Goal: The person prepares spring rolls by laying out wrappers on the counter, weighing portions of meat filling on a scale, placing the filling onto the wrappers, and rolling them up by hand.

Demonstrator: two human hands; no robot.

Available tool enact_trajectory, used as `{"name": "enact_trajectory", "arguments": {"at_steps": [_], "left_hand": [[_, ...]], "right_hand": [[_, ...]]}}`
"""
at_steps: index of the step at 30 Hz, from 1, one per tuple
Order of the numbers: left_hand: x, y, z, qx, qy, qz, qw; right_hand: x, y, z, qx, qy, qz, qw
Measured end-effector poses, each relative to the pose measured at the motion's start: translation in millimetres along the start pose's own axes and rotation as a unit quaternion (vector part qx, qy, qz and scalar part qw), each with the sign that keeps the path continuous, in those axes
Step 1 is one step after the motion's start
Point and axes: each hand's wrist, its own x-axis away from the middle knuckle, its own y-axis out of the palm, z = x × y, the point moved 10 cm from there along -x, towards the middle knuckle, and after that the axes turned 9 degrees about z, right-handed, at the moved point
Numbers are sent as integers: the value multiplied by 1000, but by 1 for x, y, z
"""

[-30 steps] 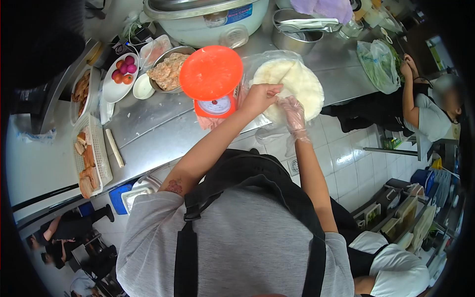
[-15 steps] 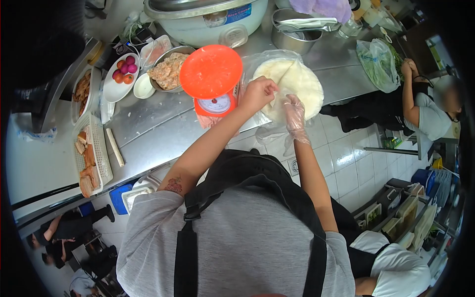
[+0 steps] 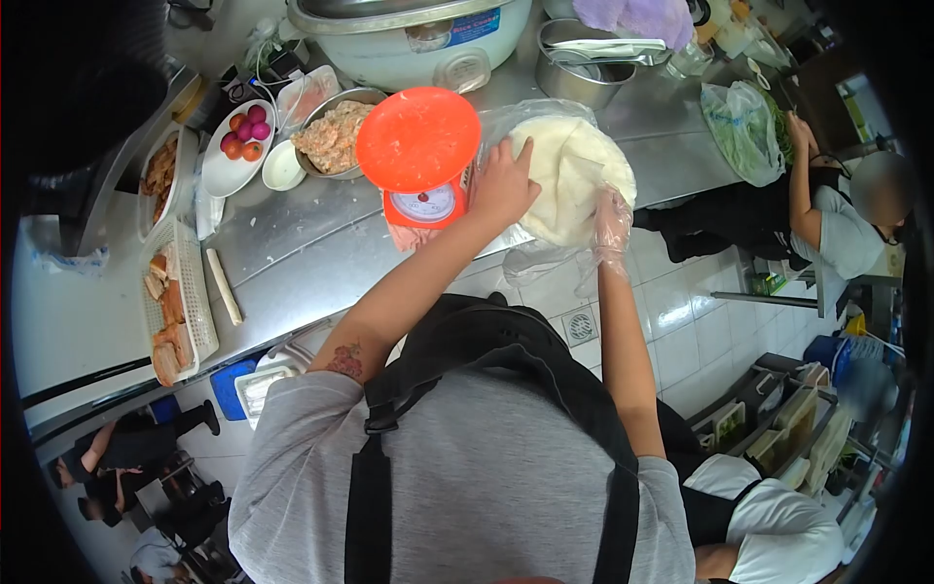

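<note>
A stack of thin, round white dough wrappers (image 3: 559, 200) lies on clear plastic at the counter's front edge, its top sheet wrinkled and folded. My left hand (image 3: 504, 187) is bare, its fingers spread over the left rim of the stack. Wearing a clear plastic glove, my right hand (image 3: 611, 224) holds the right edge of the top wrapper; its fingertips are partly hidden by the sheet. Left of the stack, close to my left hand, stands an orange kitchen scale (image 3: 425, 202) with a bare round pan.
Behind the scale is a metal bowl of minced filling (image 3: 334, 138). Farther left are a plate of red onions and tomatoes (image 3: 236, 156), a small white bowl (image 3: 283, 167) and a basket of meat (image 3: 175, 316). A co-worker (image 3: 827, 200) stands at right near bagged greens (image 3: 741, 131).
My hands have moved apart: the left went left and opened onto the stack's rim, the right went right with the wrapper's edge. The top sheet's fold has shifted.
</note>
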Motion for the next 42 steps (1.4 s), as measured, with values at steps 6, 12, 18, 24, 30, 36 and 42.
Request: {"name": "enact_trajectory", "arguments": {"at_steps": [6, 12, 18, 24, 30, 36, 42], "left_hand": [[9, 53, 10, -57, 127, -126, 982], [11, 62, -7, -50, 89, -197, 975], [6, 25, 24, 108, 109, -81, 985], [34, -129, 14, 612, -67, 21, 788], [154, -221, -169, 716, -309, 67, 623], [258, -311, -311, 586, -426, 138, 675], [289, -309, -417, 105, -382, 196, 897]], "right_hand": [[-50, -32, 37, 7, 35, 49, 998], [-127, -173, -55, -220, -31, 139, 965], [-83, -174, -278, 47, -245, 127, 960], [74, 16, -286, 38, -225, -190, 955], [255, 176, -306, -35, -291, -411, 863], [303, 305, -207, -14, -83, -436, 896], [299, 344, -22, 226, -244, -347, 877]]}}
